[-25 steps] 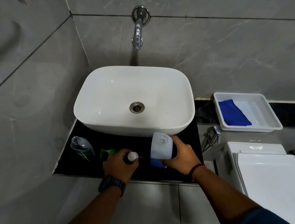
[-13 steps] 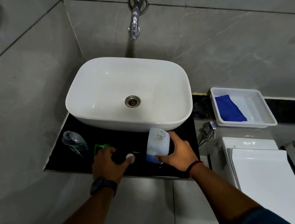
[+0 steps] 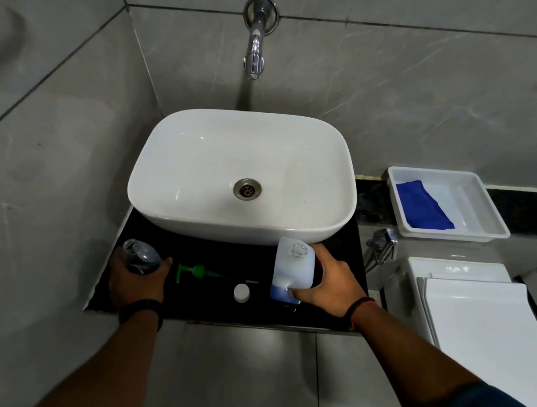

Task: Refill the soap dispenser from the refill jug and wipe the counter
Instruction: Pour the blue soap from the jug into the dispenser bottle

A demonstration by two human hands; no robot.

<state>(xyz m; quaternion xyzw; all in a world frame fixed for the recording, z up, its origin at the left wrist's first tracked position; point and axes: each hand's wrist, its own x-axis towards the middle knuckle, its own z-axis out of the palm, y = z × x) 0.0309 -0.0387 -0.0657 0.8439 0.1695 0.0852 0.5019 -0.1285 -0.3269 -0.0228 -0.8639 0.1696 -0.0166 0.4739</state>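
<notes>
On the black counter (image 3: 225,299) in front of the white basin (image 3: 239,176), my left hand (image 3: 137,284) grips the clear, uncapped soap dispenser bottle (image 3: 140,256) at the left end. Its green pump head (image 3: 194,271) lies flat on the counter beside it. My right hand (image 3: 326,281) holds the white refill jug (image 3: 291,265), which stands upright with its mouth open and blue liquid at its base. The jug's white cap (image 3: 241,292) rests on the counter between my hands. A blue cloth (image 3: 422,205) lies in a white tray (image 3: 481,208) at the right.
A chrome tap (image 3: 254,50) juts from the grey tiled wall above the basin. A chrome spray fitting (image 3: 381,246) hangs right of the counter, above a white toilet cistern and lid (image 3: 484,328). Grey wall closes the left side. My shoes show on the floor.
My left hand set the white cap down on the counter and moved left onto the dispenser bottle. My right hand stays on the jug. The camera tilted slightly.
</notes>
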